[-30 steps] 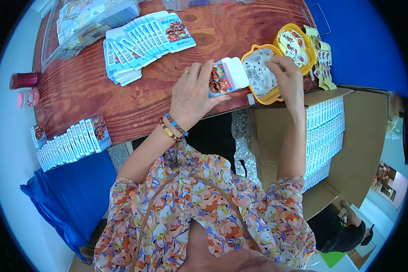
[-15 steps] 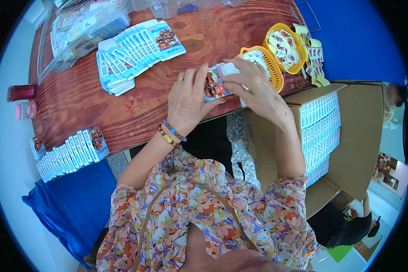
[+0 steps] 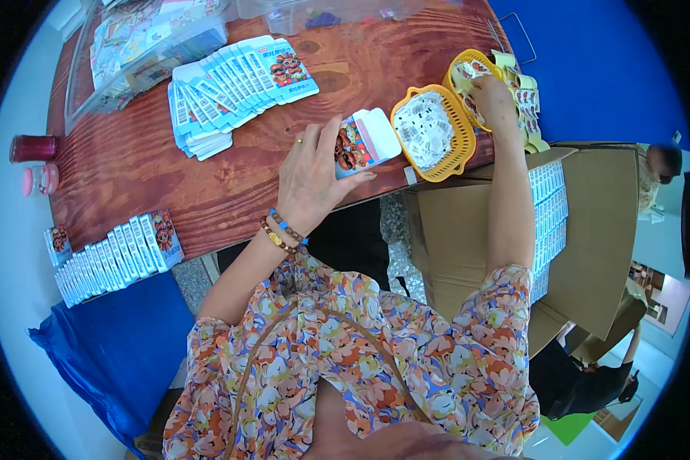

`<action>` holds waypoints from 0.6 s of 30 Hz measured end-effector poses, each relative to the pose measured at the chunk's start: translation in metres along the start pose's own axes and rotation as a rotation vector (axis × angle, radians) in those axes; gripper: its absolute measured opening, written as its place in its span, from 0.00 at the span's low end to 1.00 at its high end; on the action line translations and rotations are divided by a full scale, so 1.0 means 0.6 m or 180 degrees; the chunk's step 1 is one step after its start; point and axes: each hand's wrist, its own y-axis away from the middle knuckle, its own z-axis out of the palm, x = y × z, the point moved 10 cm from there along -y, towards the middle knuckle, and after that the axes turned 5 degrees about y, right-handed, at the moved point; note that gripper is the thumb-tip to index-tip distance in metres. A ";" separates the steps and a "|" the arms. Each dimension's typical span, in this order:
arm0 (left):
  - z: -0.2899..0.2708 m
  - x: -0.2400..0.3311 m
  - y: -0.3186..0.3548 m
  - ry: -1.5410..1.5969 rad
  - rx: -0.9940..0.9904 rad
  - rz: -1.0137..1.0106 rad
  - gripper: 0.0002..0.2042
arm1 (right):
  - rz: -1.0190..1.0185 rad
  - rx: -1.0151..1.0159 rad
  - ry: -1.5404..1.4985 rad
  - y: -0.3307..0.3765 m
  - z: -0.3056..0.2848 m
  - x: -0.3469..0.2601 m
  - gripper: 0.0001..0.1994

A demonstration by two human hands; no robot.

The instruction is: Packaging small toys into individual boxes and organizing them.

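Observation:
Near the table's front edge, my left hand point(image 3: 307, 180) grips a small printed carton point(image 3: 356, 149) by its left side and lower edge. The carton's white end flap point(image 3: 379, 136) stands open on the right. My right hand point(image 3: 494, 103) reaches into the far yellow basket point(image 3: 494, 60), where small reddish-printed pieces point(image 3: 469, 70) lie. Its fingers are bent down and drawn together; what they pinch, if anything, is hidden. Between the hands is a nearer yellow basket point(image 3: 458, 130) filled with small white packets point(image 3: 424, 130) marked in black.
Flat blue-white cartons point(image 3: 238, 84) lie fanned out behind my left hand. Filled cartons point(image 3: 119, 253) stand in a row at the left edge. A large cardboard box point(image 3: 452, 238) with stacked cartons is at right. Yellow sticker strips point(image 3: 526, 107) hang beyond the baskets. A clear bin point(image 3: 153, 57) stands far left.
My right hand has left the carton and moved right into the far basket. The left hand keeps the carton, whose open flap now shows fully.

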 end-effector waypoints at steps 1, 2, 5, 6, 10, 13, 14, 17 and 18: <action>-0.004 -0.004 0.003 0.0017 0.0022 -0.0010 0.43 | -0.0127 -0.0129 0.0155 -0.008 0.009 0.002 0.13; -0.007 -0.006 0.005 0.0023 0.0028 -0.0024 0.43 | -0.0138 -0.0135 0.0165 -0.006 0.009 0.009 0.13; -0.014 -0.026 0.011 0.0080 -0.0032 -0.0242 0.43 | 0.0156 0.0284 -0.0236 0.021 -0.034 -0.002 0.14; -0.017 -0.022 0.010 0.0063 0.0071 -0.0129 0.43 | 0.0320 0.0369 0.0019 0.033 -0.062 -0.005 0.15; -0.023 -0.032 0.008 0.0021 0.0210 -0.0162 0.43 | -0.0582 0.0474 -0.2590 0.121 -0.131 -0.130 0.11; -0.037 -0.034 0.014 -0.0105 0.0391 -0.0150 0.43 | -0.0736 0.0000 -0.3152 0.209 -0.151 -0.278 0.09; -0.044 -0.028 0.015 -0.0128 0.0489 -0.0071 0.43 | -0.0739 0.0015 -0.2855 0.222 -0.149 -0.301 0.08; -0.055 -0.027 0.019 -0.0142 0.0593 -0.0091 0.44 | -0.1241 0.0471 -0.1911 0.244 -0.147 -0.356 0.07; -0.057 -0.031 0.021 -0.0169 0.0605 -0.0105 0.44 | -0.1324 0.0567 -0.1796 0.246 -0.146 -0.368 0.07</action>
